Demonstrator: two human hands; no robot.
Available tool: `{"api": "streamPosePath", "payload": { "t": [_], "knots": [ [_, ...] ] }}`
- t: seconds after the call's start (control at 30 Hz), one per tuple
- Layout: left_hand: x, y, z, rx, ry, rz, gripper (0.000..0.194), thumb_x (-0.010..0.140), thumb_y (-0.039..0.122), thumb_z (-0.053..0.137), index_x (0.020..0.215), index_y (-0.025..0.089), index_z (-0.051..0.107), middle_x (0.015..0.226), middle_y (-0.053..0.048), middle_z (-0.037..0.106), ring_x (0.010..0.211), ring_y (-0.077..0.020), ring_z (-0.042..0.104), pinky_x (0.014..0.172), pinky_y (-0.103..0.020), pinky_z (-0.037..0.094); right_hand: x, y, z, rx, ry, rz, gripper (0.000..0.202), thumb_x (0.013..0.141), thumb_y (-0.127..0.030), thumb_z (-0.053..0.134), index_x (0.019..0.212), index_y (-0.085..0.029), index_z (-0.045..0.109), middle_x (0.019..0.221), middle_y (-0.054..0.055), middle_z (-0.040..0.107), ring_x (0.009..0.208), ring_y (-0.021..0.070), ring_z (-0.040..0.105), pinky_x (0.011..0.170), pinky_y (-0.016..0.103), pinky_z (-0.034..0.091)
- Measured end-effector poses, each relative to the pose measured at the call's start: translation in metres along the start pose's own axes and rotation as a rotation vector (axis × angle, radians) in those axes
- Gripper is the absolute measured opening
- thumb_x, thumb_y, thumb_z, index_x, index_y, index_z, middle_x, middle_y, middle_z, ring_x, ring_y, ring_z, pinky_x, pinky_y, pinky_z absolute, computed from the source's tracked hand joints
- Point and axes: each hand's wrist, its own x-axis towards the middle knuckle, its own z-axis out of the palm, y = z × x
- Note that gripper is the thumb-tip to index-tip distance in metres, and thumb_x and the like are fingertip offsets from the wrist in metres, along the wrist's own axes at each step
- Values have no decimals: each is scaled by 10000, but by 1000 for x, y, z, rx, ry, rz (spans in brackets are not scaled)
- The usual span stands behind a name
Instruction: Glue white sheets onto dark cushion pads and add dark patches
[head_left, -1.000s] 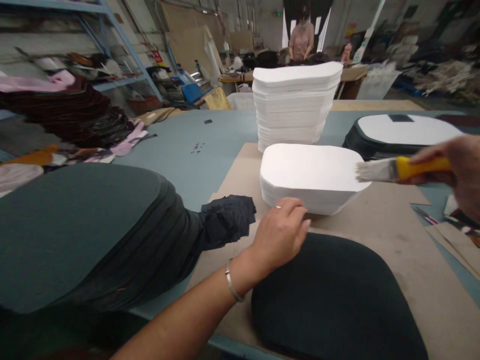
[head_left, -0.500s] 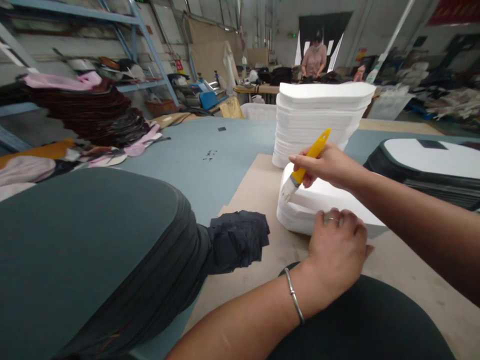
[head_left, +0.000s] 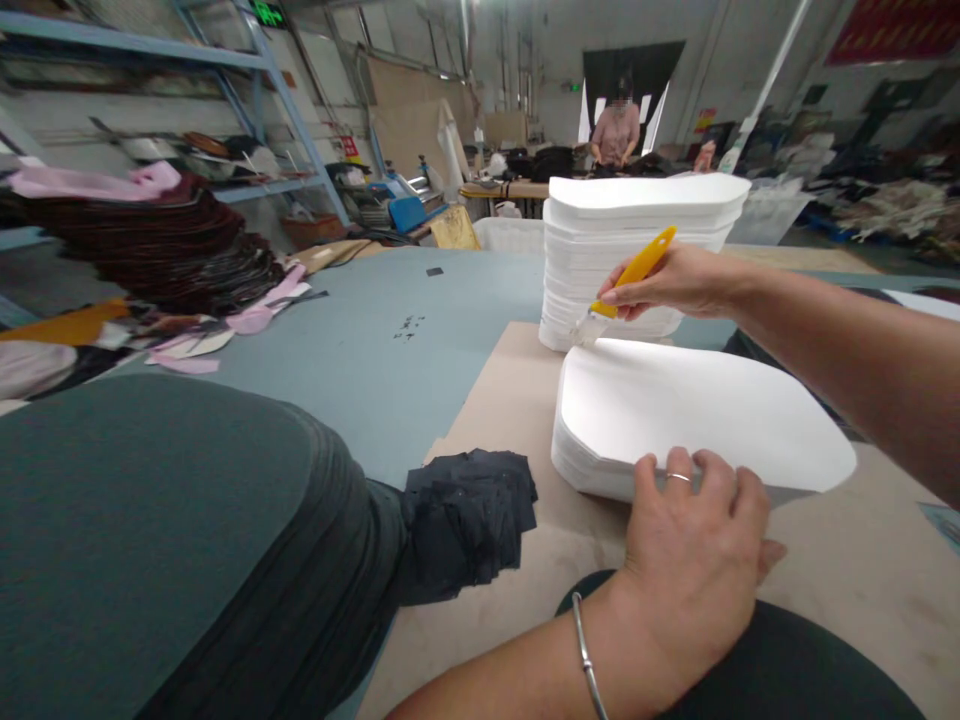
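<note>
My right hand [head_left: 664, 280] grips a paintbrush with a yellow handle [head_left: 646, 258]. Its pale, blurred bristles are at the far left corner of a low stack of white rounded sheets [head_left: 697, 400]; whether they touch it I cannot tell. Against the near side of that stack rests my left hand [head_left: 697, 540], fingers apart, with a ring on one finger and a bangle at the wrist. Below this hand lies a dark green rounded panel [head_left: 795, 665], partly covered by my forearm.
Behind the brush stands a taller white stack [head_left: 562, 260]. To the left are a big pile of dark green panels [head_left: 150, 500] and several small black pieces [head_left: 469, 515]. Brown board [head_left: 502, 390] covers part of the blue-green table [head_left: 337, 330]. A person [head_left: 616, 130] stands at a far table.
The brush has moved from the near stack's left side to its far corner, and the right hand has risen with it. My left hand stays at the near side. The view has shifted slightly.
</note>
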Motion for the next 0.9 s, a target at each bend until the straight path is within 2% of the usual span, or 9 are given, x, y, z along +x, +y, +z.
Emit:
{"api": "streamPosePath", "payload": {
  "t": [0.1,0.23,0.37,0.53,0.67,0.8,0.9],
  "knots": [
    [2,0,1,-2,-12,-5,492,986,544,609,1294,161,641,1326,-143,602,1182,-336,571,948,-516,513,-5,12,-19,-14,-72,73,169,786,-207,856,900,-133,755,864,72,759,729,133,675,675,261,601],
    [4,-1,1,-12,-25,-9,499,960,548,658,1289,174,637,1320,-136,613,1171,-334,577,932,-517,522,-22,31,-49,-93,10,154,179,811,-204,819,946,-105,755,843,60,761,678,112,668,652,233,580],
    [5,-1,0,3,-26,-10,478,956,542,669,1282,194,638,1319,-137,623,1173,-339,584,922,-520,525,-58,45,-82,-173,84,200,226,856,-223,757,982,-37,734,827,72,756,671,90,657,663,211,543],
    [9,-1,-4,13,-53,-25,479,915,545,726,1254,215,647,1286,-128,641,1168,-344,588,911,-514,530,-108,55,-111,-263,179,277,241,900,-295,680,897,-56,715,742,55,733,635,81,640,650,208,506],
    [11,-1,-4,23,-67,-32,448,920,527,726,1243,225,650,1269,-123,642,1167,-343,586,911,-516,525,-144,55,-109,-403,275,345,239,927,-280,631,758,-115,665,658,74,708,569,108,636,605,237,490],
    [11,3,-6,36,-98,-23,428,939,508,703,1264,233,649,1249,-124,651,1170,-359,592,895,-520,529,-185,45,-83,-537,368,393,196,911,-245,591,732,-166,599,632,70,695,555,145,633,600,281,468],
    [19,-1,-17,15,-158,-20,343,985,469,639,1212,215,680,1210,-126,676,1157,-370,607,881,-513,531,-217,29,-63,-608,385,396,177,893,-239,574,727,-180,592,592,43,665,560,152,618,620,297,442]
  ]
}}
